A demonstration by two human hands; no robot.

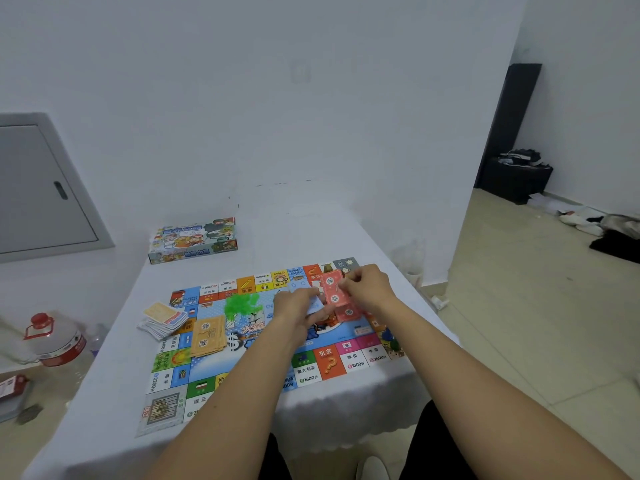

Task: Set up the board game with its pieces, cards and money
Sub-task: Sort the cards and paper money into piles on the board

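Note:
The colourful game board (pixel 242 372) lies flat on the white-covered table (pixel 114 393). My left hand (pixel 298 306) holds a stack of pale blue money notes (pixel 313 301) over the board's right half. My right hand (pixel 369 285) pinches a red money note (pixel 330 289) at its far end, above more red notes (pixel 348 311) lying on the board. A pile of tan notes (pixel 207 336) rests on the board's left part, beside small green plastic pieces (pixel 242 303). A loose heap of cards (pixel 164 320) sits at the board's left edge.
The game box (pixel 194 240) stands at the table's far left by the wall. A big plastic bottle with a red cap (pixel 57 336) sits on the floor to the left. A black stand (pixel 516 178) and clutter lie on the floor at the right.

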